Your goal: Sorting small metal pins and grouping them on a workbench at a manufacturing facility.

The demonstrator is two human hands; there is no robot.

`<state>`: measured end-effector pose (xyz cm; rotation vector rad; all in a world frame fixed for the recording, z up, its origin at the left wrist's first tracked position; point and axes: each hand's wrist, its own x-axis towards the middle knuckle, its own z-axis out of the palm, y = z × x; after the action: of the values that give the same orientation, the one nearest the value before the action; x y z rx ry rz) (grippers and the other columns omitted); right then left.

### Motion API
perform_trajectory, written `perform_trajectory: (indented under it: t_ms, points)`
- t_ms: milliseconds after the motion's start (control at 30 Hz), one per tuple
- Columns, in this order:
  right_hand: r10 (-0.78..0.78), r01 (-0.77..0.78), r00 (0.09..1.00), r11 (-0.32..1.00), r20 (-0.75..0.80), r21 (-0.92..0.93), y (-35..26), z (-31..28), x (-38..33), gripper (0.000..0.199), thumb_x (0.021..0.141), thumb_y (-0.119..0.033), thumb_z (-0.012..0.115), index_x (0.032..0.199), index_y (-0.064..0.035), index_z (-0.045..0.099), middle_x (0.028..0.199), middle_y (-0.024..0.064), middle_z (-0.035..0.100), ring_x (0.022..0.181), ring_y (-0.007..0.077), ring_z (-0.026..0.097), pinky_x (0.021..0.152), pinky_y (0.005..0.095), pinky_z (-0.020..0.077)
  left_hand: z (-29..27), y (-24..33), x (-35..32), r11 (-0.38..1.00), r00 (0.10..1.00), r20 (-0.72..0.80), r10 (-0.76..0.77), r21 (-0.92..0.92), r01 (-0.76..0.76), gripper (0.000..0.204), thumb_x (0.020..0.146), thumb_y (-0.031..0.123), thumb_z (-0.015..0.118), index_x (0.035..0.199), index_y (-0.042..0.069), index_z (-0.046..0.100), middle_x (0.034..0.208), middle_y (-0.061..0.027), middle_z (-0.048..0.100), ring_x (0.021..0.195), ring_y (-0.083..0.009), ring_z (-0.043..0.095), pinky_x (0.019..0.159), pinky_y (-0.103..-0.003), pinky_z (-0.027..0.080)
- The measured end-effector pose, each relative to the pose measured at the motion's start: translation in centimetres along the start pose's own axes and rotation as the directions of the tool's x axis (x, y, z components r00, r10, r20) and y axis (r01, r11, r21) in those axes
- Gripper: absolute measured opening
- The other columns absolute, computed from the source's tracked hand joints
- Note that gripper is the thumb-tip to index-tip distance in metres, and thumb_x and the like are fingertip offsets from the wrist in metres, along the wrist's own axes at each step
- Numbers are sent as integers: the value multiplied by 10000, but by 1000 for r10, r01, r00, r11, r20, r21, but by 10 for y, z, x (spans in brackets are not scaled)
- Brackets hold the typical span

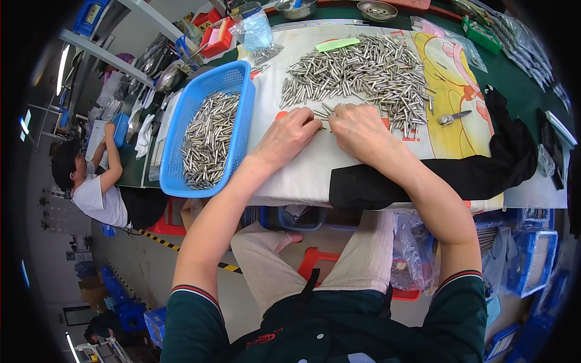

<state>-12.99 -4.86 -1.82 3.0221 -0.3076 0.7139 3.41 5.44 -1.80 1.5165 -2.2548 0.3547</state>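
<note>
Your left hand (290,134) and right hand (361,130) are side by side, low over the white cloth with yellow printing (266,91), just on your side of a broad heap of slim, shiny, silver metal pins (363,72). More of these pins lie in the light-blue, perforated plastic basket (245,115) to your left. The fingers of each hand are drawn together and curled inward, the two sets facing each other; your knuckles hide the tips, so I can't tell whether either is clamped on a pin. Each pin should handle as light, stiff and hardly fragile, but smooth enough to roll or slip; pinch it mid-shaft between thumb and forefinger. Long axes cross in many directions, though several at the heap's left edge point roughly away from you.
</note>
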Motion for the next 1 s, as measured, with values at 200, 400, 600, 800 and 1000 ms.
perform_trajectory:
  t_ms: [200, 400, 600, 800, 1000]
  points:
    - [0, 0, 1000, 1000, -2, -24, 0, 0, 0, 47, 673, -43, 597, 681, -36, 642, 729, 114, 618, 723, 250, 645, 569, 358, 496, 1, 1, 7, 997, 993, 91, -71, -13, 73, 162, 735, 21, 610, 894, 17, 581, 840, -91, 542, 791, -263, 572, 671, -358, 489]
    - [4, -4, 1000, 1000, -11, 5, 0, 1, -2, 51, 680, -47, 595, 694, -43, 644, 738, 117, 619, 723, 254, 645, 580, 364, 497, -3, 11, 9, 994, 992, 97, -85, 70, 78, 105, 751, 48, 543, 856, 46, 553, 794, -83, 487, 747, -227, 545, 652, -344, 472]
    - [-2, 2, 1000, 1000, 10, -28, -5, 0, -3, 54, 663, -30, 608, 697, -49, 645, 757, 115, 617, 743, 243, 640, 583, 353, 498, -2, 14, 8, 995, 992, 105, -67, 76, 59, 113, 735, 40, 546, 847, 46, 564, 796, -86, 483, 749, -223, 538, 640, -344, 470]
    - [52, -42, 995, 992, 88, -117, -13, -8, -1, 74, 642, -19, 620, 708, -41, 645, 772, 111, 612, 767, 237, 634, 592, 354, 505, 3, 14, 11, 992, 992, 63, -105, 83, 100, 107, 728, 32, 549, 833, 27, 567, 795, -92, 489, 770, -231, 544, 632, -347, 474]
    - [137, -126, 977, 989, -165, 76, 7, 2, 1, 75, 674, -57, 615, 744, -45, 639, 736, 91, 586, 706, 248, 619, 569, 366, 493, 7, 5, 20, 978, 981, -37, -193, -90, 189, 165, 733, -3, 611, 897, 17, 606, 822, -101, 552, 721, -274, 578, 626, -359, 481]
